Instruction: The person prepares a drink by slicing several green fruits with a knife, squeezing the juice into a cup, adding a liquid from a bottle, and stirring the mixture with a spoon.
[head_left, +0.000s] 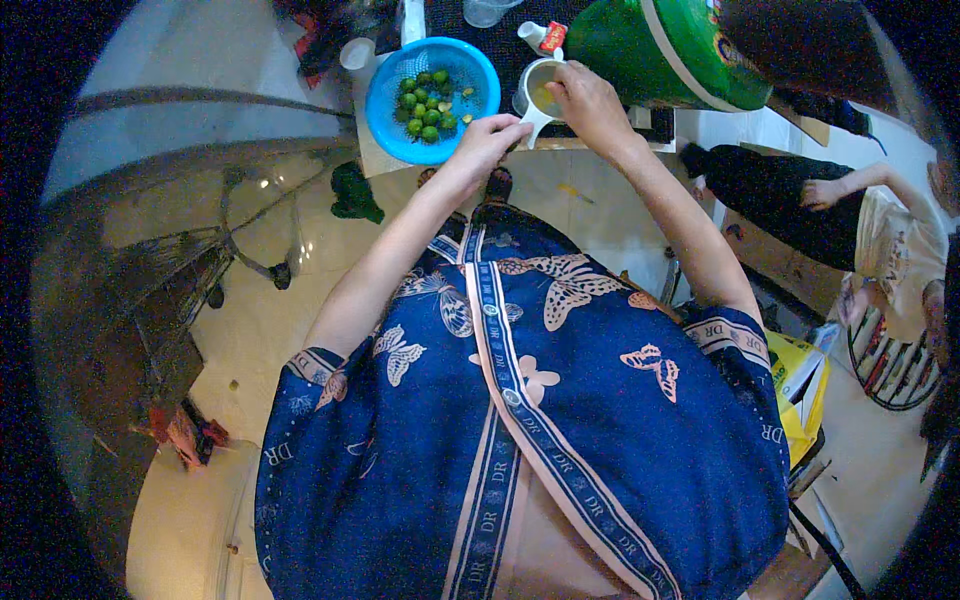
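My left hand (487, 146) grips the handle of a small white strainer (538, 120). The strainer sits on the mouth of a clear cup (519, 101), with something yellowish in its bowl. Over that bowl, my right hand (592, 101) has its fingers bent down at the rim; whether they pinch anything is hidden. Left of the cup stands a blue plastic colander (379, 124) holding several small green citrus fruits (430, 118). A few pale yellowish cut pieces (466, 118) lie among them.
A large green bucket (622, 52) stands behind my right hand. Near it are a small white cup (531, 32) and a red packet (553, 36). A clear container (487, 11) stands at the back, a white cup (358, 54) at left. Another person (885, 217) is at right.
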